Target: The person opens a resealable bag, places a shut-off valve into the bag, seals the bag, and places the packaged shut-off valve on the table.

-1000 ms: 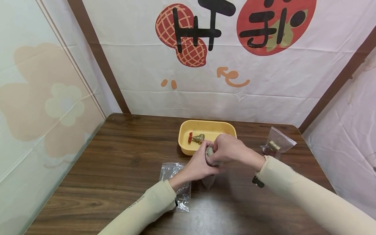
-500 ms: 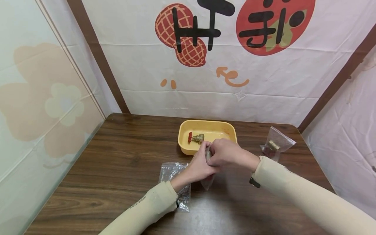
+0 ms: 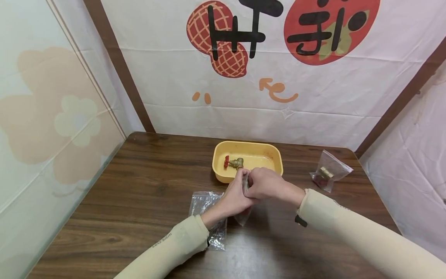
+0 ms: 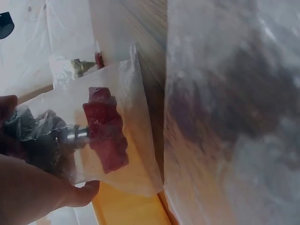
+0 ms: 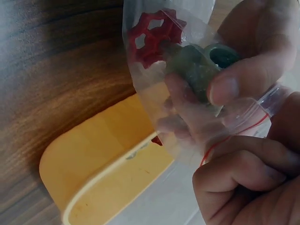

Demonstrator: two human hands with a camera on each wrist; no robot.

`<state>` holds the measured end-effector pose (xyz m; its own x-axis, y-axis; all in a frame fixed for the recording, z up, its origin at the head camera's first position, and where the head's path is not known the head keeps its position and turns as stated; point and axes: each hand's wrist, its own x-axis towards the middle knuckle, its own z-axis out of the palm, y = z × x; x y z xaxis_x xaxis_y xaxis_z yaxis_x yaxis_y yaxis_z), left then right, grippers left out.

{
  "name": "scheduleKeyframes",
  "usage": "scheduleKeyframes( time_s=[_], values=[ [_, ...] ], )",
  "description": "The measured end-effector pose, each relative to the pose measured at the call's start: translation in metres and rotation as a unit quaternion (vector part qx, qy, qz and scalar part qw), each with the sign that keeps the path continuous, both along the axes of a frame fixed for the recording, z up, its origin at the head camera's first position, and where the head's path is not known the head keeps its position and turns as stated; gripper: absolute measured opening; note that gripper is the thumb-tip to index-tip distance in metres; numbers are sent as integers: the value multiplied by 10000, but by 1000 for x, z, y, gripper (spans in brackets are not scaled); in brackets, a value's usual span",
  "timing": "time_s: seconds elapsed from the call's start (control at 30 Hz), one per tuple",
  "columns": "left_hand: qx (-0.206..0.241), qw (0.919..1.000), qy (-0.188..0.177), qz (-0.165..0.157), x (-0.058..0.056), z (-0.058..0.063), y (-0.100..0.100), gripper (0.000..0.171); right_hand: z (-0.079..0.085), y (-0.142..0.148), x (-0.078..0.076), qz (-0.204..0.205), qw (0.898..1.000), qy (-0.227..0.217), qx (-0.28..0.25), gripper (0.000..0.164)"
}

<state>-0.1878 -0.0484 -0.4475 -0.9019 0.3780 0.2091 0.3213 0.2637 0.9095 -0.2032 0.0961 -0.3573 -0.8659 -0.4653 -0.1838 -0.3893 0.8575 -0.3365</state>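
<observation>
Above the front of the yellow tray (image 3: 223, 178), both hands work on a clear zip bag (image 3: 242, 217). Inside it is a gate valve with a red handwheel (image 5: 157, 37) and a greenish metal body (image 5: 192, 70). My left hand (image 3: 235, 197) grips the valve body through the plastic, thumb across it in the right wrist view. At the bag's red seal line, my right hand (image 3: 268, 184) pinches the edge with curled fingers. The handwheel (image 4: 105, 131) points away from the left palm in the left wrist view. Most of the bag is hidden by the hands in the head view.
A brass valve with a red handwheel (image 3: 234, 162) lies unbagged in the tray. Beside my left forearm, an unfilled-looking zip bag (image 3: 205, 198) lies flat on the wooden table (image 3: 115, 217). Another bagged valve (image 3: 325, 172) is at the table's right.
My right hand has shifted slightly left along the bag's opening, closer to the left hand. The left hand keeps its grip on the bagged valve.
</observation>
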Motion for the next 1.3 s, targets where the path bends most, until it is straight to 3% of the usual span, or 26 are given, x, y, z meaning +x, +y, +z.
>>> scheduleKeyframes(
  time_s=[0.37,0.73,1.0,1.3],
  values=[
    [-43,9999,-55,113,1,0,-3,76,-11,-3,-2,-309,9994,-66,-115,20],
    [-78,9999,15,97,1,-2,-5,78,-20,-8,-5,-495,9987,-53,-133,24],
    [-291,9995,53,74,2,1,-6,76,-17,-10,-8,-379,9992,-30,152,24],
    [-254,9995,138,133,0,1,-6,73,-16,-11,-10,-283,9996,-77,-12,31]
  ],
)
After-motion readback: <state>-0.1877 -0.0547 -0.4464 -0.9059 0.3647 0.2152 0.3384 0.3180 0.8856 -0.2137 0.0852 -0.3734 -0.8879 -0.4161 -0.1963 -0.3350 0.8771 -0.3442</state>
